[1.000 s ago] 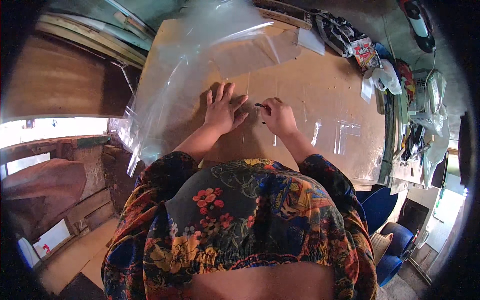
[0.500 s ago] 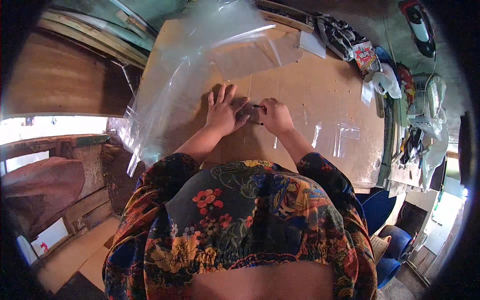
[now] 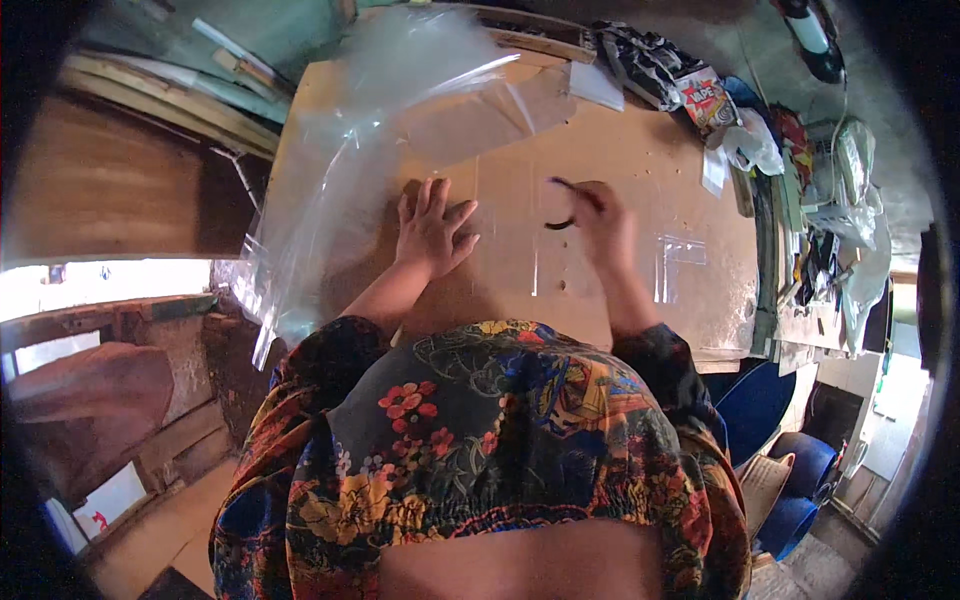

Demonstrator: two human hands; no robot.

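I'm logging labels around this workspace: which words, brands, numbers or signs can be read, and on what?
Red, white and dark packet, upper right: bold lettering shows, but I don't copy printed words or brands.
White panel, lower left: red mark, too small to read.
I can make out no other text.

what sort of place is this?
Probably a small makeshift workshop: a broad tan worktop with clear plastic sheeting draped over its left part, and wooden planks piled at upper left.
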